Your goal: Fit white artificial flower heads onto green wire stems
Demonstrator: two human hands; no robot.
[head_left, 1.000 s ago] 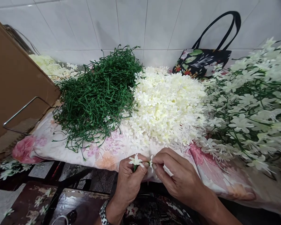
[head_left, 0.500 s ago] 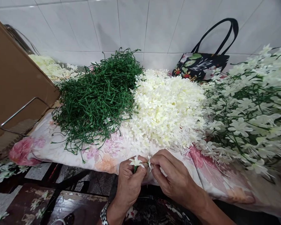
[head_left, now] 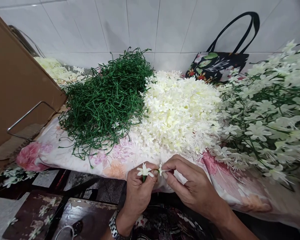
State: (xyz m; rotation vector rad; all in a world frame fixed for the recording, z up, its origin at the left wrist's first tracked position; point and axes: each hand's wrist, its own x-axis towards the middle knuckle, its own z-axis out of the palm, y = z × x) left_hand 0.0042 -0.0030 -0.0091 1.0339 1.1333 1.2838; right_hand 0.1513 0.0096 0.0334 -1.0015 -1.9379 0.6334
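Note:
My left hand (head_left: 138, 190) is closed on a green artificial flower stem, with a white flower (head_left: 145, 170) standing up at its thumb. Between my two hands, a second white flower (head_left: 160, 169) faces right, seen edge-on at the end of a short green piece. Thumb and forefinger of my right hand (head_left: 191, 181) pinch thin white stamens (head_left: 168, 170) at that flower's face. Past my hands lie a heap of green plastic stems (head_left: 110, 96) and a heap of loose white blossoms (head_left: 177, 110). Stemmed white flowers (head_left: 260, 130) are piled on the right.
A flower-patterned cloth (head_left: 57, 161) covers the work surface. At the left stands a cardboard box (head_left: 20, 83) beside a bent metal wire (head_left: 27, 116). A black floral bag (head_left: 220, 65) leans on the tiled wall. Worn dark stools (head_left: 85, 213) with fallen flowers are below left.
My right fingers have drawn slightly back to the right and the pinched stamens now show. The left hand keeps its hold. The view has shifted a little.

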